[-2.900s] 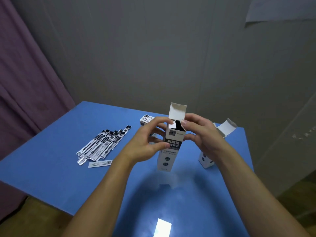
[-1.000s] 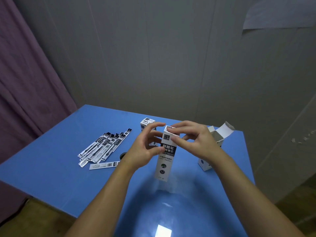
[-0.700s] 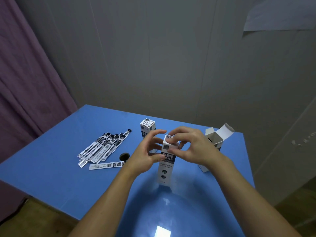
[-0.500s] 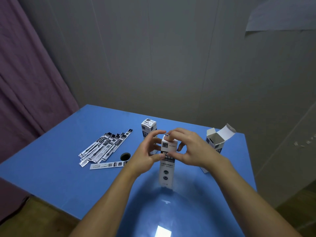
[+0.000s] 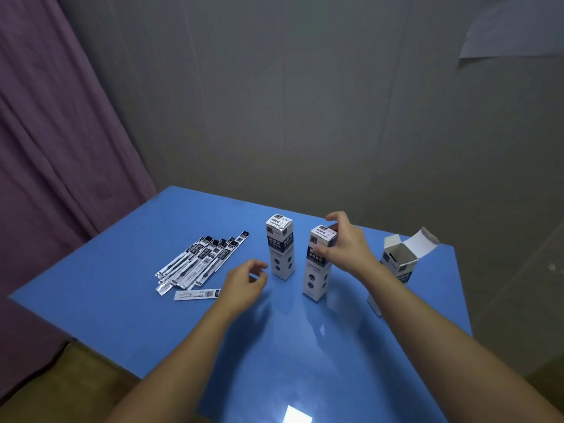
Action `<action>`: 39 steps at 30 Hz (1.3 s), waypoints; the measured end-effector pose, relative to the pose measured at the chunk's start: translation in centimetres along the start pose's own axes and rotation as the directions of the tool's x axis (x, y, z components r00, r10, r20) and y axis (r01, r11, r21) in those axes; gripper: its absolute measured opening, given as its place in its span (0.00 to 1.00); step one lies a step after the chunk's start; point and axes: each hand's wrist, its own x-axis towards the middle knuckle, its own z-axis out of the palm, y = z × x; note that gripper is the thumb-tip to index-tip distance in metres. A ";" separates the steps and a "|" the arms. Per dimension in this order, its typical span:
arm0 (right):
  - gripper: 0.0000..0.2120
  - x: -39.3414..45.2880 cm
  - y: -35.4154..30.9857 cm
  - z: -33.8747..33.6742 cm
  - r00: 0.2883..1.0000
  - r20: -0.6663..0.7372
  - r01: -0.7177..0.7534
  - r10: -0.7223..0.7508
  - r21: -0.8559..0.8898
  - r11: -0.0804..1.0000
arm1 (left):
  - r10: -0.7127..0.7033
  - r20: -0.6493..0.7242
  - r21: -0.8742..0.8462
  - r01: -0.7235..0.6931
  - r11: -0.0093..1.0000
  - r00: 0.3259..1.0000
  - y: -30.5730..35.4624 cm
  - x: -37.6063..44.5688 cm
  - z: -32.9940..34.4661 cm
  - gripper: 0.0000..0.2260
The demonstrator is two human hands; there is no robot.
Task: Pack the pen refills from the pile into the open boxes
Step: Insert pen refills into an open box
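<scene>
The box (image 5: 319,264) mid-table had just been closed; the right hand (image 5: 345,245) gripped its top, while the left hand (image 5: 244,282), loosely curled and empty, had let go. Refills (image 5: 198,261) remained near the table's (image 5: 122,270) left edge, an open box (image 5: 399,257) by the right.

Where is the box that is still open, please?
The open box stands at the table's right edge, right of the closed box under the right hand.

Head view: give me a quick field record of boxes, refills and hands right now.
closed boxes: two upright, far box and near box
open box: one at table's right, flap up
refill pile: on blue table, left
right hand: grips near box's top
left hand: holds nothing, fingers loosely curled, beside the pile
</scene>
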 end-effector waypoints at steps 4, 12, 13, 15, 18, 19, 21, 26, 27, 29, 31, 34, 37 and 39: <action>0.33 1.9 -0.7 0.5 0.999 0.043 0.037 -0.032 -0.127 0.991 | -0.062 0.030 0.150 0.057 0.987 0.998 -2.0 0.7 -1.5 0.08; 0.39 2.5 -1.3 1.2 0.991 0.135 0.028 0.001 -0.214 0.976 | -0.081 0.074 0.391 0.046 0.919 0.994 -3.5 1.4 -3.6 0.09; 0.41 2.5 -1.4 1.1 0.991 0.130 0.036 -0.008 -0.219 0.975 | -0.088 0.070 0.405 0.052 0.913 0.994 -3.6 1.3 -3.8 0.09; 0.44 2.6 -1.8 0.7 0.994 0.100 0.073 -0.049 -0.249 0.966 | -0.105 0.052 0.423 0.073 0.903 0.993 -3.7 1.0 -4.4 0.10; 0.40 2.3 -2.9 -0.1 0.986 0.053 0.164 -0.156 -0.314 0.935 | -0.112 0.024 0.459 0.088 0.884 0.993 -4.1 0.7 -5.6 0.12; 0.38 2.2 -3.4 -0.3 0.980 0.040 0.196 -0.194 -0.331 0.923 | -0.113 0.014 0.472 0.092 0.877 0.994 -4.1 0.5 -6.0 0.13; 0.34 2.1 -4.6 -0.6 0.962 0.028 0.263 -0.272 -0.365 0.893 | -0.109 -0.015 0.505 0.101 0.857 0.994 -4.3 0.2 -7.1 0.13; 0.19 1.2 -8.0 0.6 0.880 0.083 0.459 -0.467 -0.402 0.793 | -0.115 -0.095 0.628 0.149 0.764 0.989 -3.9 -1.3 -10.6 0.12; 0.16 0.8 -8.6 1.3 0.862 0.116 0.496 -0.493 -0.393 0.775 | -0.109 -0.110 0.649 0.154 0.745 0.988 -3.8 -1.7 -11.2 0.13; 0.15 0.0 -9.4 3.0 0.828 0.213 0.559 -0.519 -0.373 0.740 | -0.095 -0.138 0.678 0.164 0.717 0.986 -3.9 -2.6 -12.3 0.14; 0.15 -0.7 -10.0 5.0 0.808 0.308 0.587 -0.501 -0.368 0.721 | -0.097 -0.161 0.685 0.182 0.705 0.982 -4.3 -3.6 -13.1 0.15; 0.14 -1.8 -10.4 7.8 0.800 0.444 0.582 -0.403 -0.413 0.701 | -0.122 -0.191 0.676 0.221 0.703 0.974 -4.9 -5.2 -14.3 0.14; 0.13 -2.5 -10.6 10.4 0.804 0.524 0.550 -0.280 -0.477 0.685 | -0.140 -0.214 0.663 0.249 0.706 0.967 -6.2 -6.5 -15.5 0.14; 0.10 -2.7 -11.0 12.0 0.809 0.546 0.531 -0.217 -0.523 0.666 | -0.154 -0.229 0.658 0.270 0.703 0.961 -7.4 -7.2 -16.4 0.15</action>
